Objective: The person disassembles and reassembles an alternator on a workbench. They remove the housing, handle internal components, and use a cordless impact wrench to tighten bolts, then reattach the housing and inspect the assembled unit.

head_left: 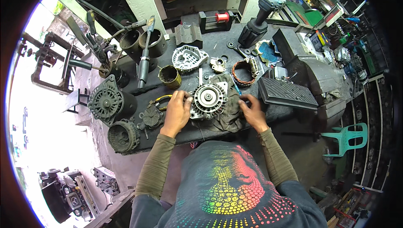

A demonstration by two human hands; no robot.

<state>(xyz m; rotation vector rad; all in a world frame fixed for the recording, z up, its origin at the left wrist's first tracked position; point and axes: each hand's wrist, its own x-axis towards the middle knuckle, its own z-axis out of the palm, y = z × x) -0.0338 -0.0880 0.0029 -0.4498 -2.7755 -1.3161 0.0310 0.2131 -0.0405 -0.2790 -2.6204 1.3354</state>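
Observation:
An alternator [208, 97] lies on the bench in front of me, its round pulley facing up. Beside its left edge is my left hand [177, 111], fingers curled and pressed together; whatever they hold is hidden. My right hand [253, 111] is closed to the right of the alternator, thumb and forefinger pinched at the lower end of a slim blue pen-like tool [236, 86]. A dark crumpled rag [228, 116] is spread under and beside the alternator, near my right fingertips.
A copper-wound stator ring [244, 74], a bare alternator housing [189, 58] and a yellowish can [170, 77] stand beyond. Further alternators [105, 102] crowd the left. A ribbed black tray [288, 93] and a cordless impact wrench [254, 30] occupy the right.

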